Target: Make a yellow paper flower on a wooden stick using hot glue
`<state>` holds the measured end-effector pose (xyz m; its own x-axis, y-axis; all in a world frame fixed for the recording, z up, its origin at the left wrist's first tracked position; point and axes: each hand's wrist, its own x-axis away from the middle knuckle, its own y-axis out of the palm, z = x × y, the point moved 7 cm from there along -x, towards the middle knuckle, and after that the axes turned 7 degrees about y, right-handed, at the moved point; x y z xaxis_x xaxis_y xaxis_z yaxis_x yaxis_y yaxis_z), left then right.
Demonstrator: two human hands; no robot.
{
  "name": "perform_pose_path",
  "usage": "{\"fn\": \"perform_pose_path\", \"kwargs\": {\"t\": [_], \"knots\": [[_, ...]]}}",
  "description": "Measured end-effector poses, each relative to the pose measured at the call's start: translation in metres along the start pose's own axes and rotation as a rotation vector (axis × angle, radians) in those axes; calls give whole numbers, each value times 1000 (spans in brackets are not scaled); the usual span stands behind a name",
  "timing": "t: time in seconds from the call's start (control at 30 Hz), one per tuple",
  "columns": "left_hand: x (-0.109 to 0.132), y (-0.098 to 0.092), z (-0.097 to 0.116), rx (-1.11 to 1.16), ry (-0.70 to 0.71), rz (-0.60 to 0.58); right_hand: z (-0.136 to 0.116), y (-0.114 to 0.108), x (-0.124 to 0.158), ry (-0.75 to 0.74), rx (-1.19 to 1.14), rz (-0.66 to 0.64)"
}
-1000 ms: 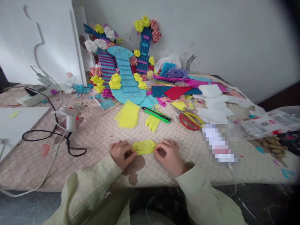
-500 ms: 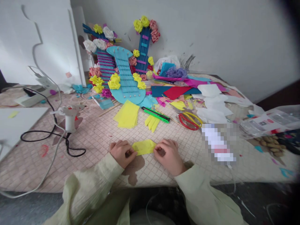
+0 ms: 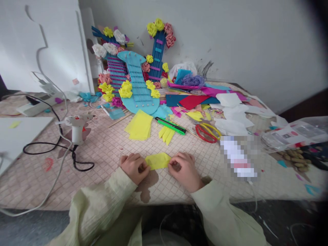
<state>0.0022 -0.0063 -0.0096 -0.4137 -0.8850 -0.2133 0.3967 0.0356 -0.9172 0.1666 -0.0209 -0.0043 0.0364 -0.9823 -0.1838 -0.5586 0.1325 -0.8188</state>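
A strip of yellow crepe paper (image 3: 158,161) stretches between my two hands, low over the front part of the table. My left hand (image 3: 134,167) is closed in a pinch on its left end. The right end is pinched between thumb and fingers of my right hand (image 3: 185,171). Just beyond lie a stack of yellow paper sheets (image 3: 139,125), several folded yellow paper pieces (image 3: 166,134) and a green utility knife (image 3: 171,125). Scissors with red and yellow handles (image 3: 208,132) rest to the right of the knife.
A white hot glue gun (image 3: 77,131) with its cord stands at left, near a power strip (image 3: 38,104). Blue boards with paper flowers (image 3: 138,82) lean at the back. Paper scraps, white sheets (image 3: 232,114) and a clear plastic package (image 3: 294,133) lie at right.
Almost nothing differs. Both hands keep their pinch on the yellow strip, and the view has shifted very slightly.
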Motion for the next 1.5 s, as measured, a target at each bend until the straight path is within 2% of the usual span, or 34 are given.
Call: {"fn": "perform_pose_path", "kwargs": {"t": [0.27,0.4,0.5,0.6,0.8,0.97,1.23,1.5], "knots": [[4,-2,-6,28,19,98,3,-1,-1,14,-46,-47],[5,-4,-6,16,-1,105,-6,-1,4,-8,39,0],[4,-4,-6,32,-9,69,-21,2,9,-107,138,21],[4,-6,-7,22,-42,62,-37,10,15,-237,217,-26],[12,-11,-7,-37,-152,182,-51,16,19,-445,268,-93],[13,-8,-7,-46,-149,193,-42,13,16,-391,251,-120],[13,-10,-6,-58,-142,186,-12,-8,18,-230,202,-34],[13,-12,-6,-29,-140,145,-1,-12,19,-214,159,-3]]}}
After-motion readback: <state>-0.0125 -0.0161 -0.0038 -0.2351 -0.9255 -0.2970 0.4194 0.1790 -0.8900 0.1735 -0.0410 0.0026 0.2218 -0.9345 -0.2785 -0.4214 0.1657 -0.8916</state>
